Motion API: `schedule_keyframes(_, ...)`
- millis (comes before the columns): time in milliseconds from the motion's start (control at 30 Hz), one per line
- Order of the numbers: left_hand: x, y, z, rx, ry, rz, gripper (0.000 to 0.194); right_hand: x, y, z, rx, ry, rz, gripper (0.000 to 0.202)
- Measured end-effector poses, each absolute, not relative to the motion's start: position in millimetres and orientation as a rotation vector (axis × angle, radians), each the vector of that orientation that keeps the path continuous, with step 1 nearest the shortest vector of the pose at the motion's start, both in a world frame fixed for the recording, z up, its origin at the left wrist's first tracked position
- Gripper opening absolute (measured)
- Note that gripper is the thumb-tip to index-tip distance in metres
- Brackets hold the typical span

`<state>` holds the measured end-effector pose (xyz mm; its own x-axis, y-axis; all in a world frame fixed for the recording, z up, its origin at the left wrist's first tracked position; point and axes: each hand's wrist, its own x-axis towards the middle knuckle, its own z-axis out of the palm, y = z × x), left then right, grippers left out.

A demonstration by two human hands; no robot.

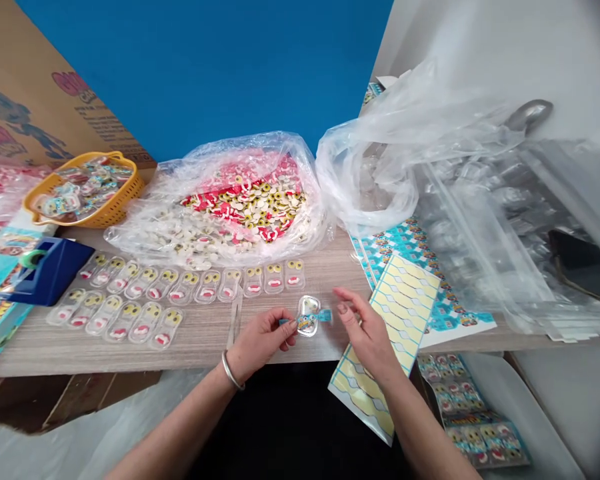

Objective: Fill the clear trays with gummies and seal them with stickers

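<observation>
A small clear plastic pack (309, 308) lies at the table's front edge, with a blue printed label (324, 316) across it. My left hand (266, 337) pinches the left end of the label. To the right of the pack, my right hand (366, 328) is held with its fingers apart and nothing between them. It is just above a sheet of cream labels (405, 300), which hangs over the table edge. Rows of clear trays (143, 320) holding yellow eyes and red-and-white mouths lie to the left.
A big plastic bag of candy pieces (265, 200) stands behind the trays. At the left are a yellow basket (123, 200) and a blue tape dispenser (63, 270). Clear bags (480, 200) and a dark phone (585, 267) are at the right.
</observation>
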<state>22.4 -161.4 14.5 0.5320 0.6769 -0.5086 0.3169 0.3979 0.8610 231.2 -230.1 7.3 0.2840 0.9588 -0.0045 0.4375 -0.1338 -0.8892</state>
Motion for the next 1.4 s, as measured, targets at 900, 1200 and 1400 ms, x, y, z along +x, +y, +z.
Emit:
schedule_keyframes(900, 46, -131, -10, 1.866, 1.325, 0.246, 0.012, 206, -210, -17, -2.094, -1.356, 0.911, 0.032)
schedule_keyframes(1200, 40, -143, -2, 1.817, 1.528, 0.273, 0.025, 198, -209, -14, -2.168, -1.627, 0.892, 0.026)
schedule_keyframes(1400, -35, -200, 7, 1.582, 1.734, 0.377, 0.033, 150, -222, -10, -2.064, -1.748, 1.007, 0.023)
